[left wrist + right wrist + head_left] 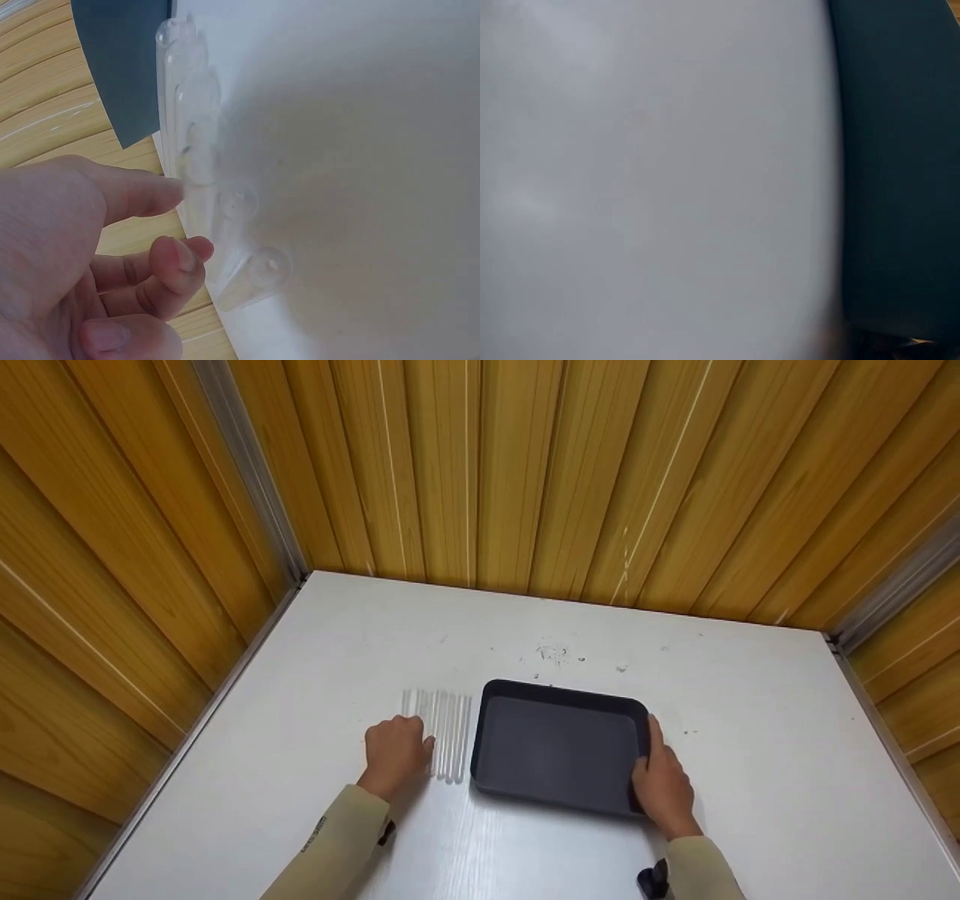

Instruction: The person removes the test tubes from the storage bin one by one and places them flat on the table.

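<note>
A row of clear test tubes (pixel 450 735) with rounded ends lies side by side on the white table, left of a dark rectangular baking tray (pixel 562 750). My left hand (pixel 395 754) is over the left part of the row. In the left wrist view its loosely bent fingers (pixel 176 266) and thumb stand apart beside the tubes (pixel 199 97); nothing is visibly held between them. With the thumb at the inside of the wall and the fingers outside, my right hand (pixel 664 787) grips the tray's right side. The right wrist view shows mostly table and the tray's dark wall (pixel 900 172).
Wood-patterned panels (pixel 517 472) stand behind the table (pixel 337 645) and along both sides, with metal posts at the corners. Small dark marks (pixel 553 654) dot the tabletop behind the tray. A black device (pixel 654 879) sits at the right wrist.
</note>
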`<state>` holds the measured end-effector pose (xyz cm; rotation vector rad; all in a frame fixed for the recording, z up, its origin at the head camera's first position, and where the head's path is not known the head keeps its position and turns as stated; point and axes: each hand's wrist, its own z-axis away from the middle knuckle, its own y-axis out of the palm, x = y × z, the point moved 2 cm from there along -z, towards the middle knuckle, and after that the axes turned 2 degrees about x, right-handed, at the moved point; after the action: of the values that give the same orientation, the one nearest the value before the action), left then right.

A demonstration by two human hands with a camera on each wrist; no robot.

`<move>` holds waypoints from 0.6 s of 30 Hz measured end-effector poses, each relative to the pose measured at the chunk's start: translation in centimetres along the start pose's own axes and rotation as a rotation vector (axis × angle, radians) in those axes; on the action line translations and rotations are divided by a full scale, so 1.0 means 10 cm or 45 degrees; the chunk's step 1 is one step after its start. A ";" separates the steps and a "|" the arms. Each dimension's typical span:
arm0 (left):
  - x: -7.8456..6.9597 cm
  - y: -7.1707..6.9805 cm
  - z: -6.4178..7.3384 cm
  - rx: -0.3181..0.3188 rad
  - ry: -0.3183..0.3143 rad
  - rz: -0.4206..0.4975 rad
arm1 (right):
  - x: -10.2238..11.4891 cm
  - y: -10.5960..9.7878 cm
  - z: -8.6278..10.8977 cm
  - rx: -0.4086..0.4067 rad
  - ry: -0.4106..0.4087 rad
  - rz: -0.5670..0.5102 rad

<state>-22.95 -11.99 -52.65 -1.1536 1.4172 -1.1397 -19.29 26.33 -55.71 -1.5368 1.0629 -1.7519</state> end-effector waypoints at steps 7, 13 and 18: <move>-0.03 -0.05 -0.04 -0.014 0.024 -0.025 | 0.01 0.02 -0.02 0.049 0.045 -0.051; -0.09 -0.08 -0.03 -0.147 0.117 -0.027 | 0.01 -0.02 -0.03 0.167 0.154 -0.199; -0.18 -0.12 -0.04 -0.229 0.184 -0.024 | 0.06 -0.12 -0.04 0.090 0.117 -0.171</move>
<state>-23.06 -10.30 -51.18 -1.2315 1.6505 -1.1458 -19.68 26.54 -54.44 -1.5277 0.9500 -1.9468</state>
